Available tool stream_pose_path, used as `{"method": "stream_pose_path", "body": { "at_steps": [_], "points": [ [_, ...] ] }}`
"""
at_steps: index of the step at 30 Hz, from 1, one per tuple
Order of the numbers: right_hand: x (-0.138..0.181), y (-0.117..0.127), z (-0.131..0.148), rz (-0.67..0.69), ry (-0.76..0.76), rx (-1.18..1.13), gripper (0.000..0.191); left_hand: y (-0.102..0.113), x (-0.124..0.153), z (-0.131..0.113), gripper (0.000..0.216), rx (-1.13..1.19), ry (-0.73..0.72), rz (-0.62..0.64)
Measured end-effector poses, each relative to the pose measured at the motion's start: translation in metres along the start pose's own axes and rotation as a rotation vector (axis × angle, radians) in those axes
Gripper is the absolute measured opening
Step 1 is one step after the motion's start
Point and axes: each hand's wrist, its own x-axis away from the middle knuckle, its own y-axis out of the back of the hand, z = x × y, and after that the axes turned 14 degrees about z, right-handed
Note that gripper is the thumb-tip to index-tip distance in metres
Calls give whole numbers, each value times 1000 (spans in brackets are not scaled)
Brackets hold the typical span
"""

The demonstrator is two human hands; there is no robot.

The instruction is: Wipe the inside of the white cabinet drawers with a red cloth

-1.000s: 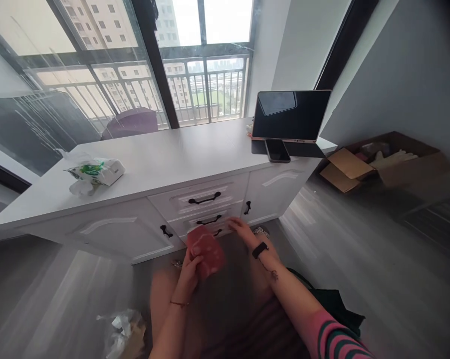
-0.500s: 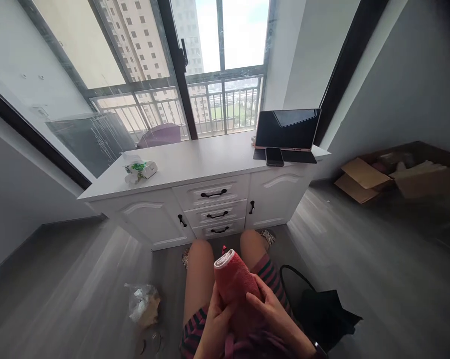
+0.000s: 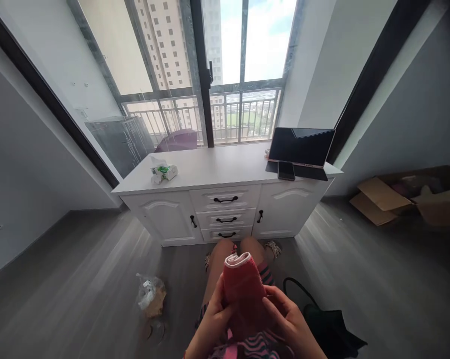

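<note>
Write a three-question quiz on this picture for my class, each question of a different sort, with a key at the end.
1. True or false: the left hand and the right hand both touch the red cloth.

2. Which thing lies directly in front of the screen of the tablet?
A) the tissue pack
B) the phone
C) the dark bag

3. Fill in the number: between its two doors, the white cabinet has ____ drawers, stacked one above another.

Key:
1. True
2. B
3. Three
</note>
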Motion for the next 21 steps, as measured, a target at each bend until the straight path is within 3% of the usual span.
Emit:
{"method": "stream_pose_path", "body": {
  "at_steps": [4,8,13,17,21],
  "points": [
    [-36,-6,39,103,78,132,35,7,-13,-15,72,89,-65,-72],
    [-66,-20,52,186,116,113,31,14,-29,-21,69,245,-94,-20],
    [-92,-26,26,132,91,-115,40,13,-48,-17,66,437,-56,46],
    [-111,-20,-6,84,-1,-366,53,6,-64,-11,62,539,10,-48],
    [-123,-15,-28,55,-97,-504,54,9,-75,-7,49,607,67,-71]
  ]
}}
